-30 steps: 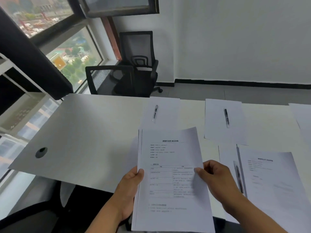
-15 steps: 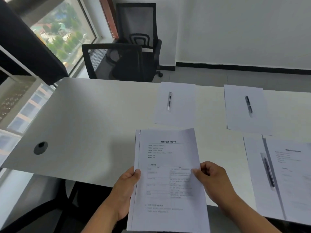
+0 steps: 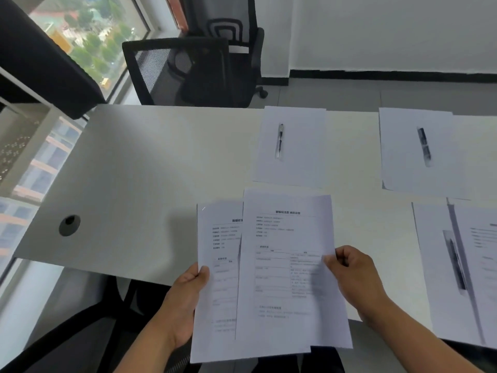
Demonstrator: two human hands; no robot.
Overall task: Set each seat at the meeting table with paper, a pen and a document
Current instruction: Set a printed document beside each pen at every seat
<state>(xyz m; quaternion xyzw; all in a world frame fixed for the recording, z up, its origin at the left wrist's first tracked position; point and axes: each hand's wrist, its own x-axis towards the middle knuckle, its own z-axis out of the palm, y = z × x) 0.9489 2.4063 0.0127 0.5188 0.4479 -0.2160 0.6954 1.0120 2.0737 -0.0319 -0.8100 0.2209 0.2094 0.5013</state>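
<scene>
My right hand (image 3: 352, 275) pinches the right edge of a printed document (image 3: 287, 265), shifted right off the sheets beneath. My left hand (image 3: 185, 300) holds the left edge of the remaining printed documents (image 3: 215, 278) under it. Both are held above the near edge of the white meeting table (image 3: 150, 162). Across the table lie a blank paper (image 3: 304, 146) with a pen (image 3: 279, 140) on it and a second paper (image 3: 403, 162) with a blurred pen (image 3: 424, 146). At the right, a paper (image 3: 430, 259) with a pen (image 3: 457, 267) lies beside a document (image 3: 484, 254).
Two black mesh office chairs (image 3: 188, 68) stand behind the table's far edge near the window (image 3: 88, 36). A round cable hole (image 3: 69, 224) sits in the table's left part. A black chair base shows under the near edge at the bottom left.
My right hand has pulled the top document to the right, so the stack has split into two overlapping parts. The view has tilted down and the table papers appear closer.
</scene>
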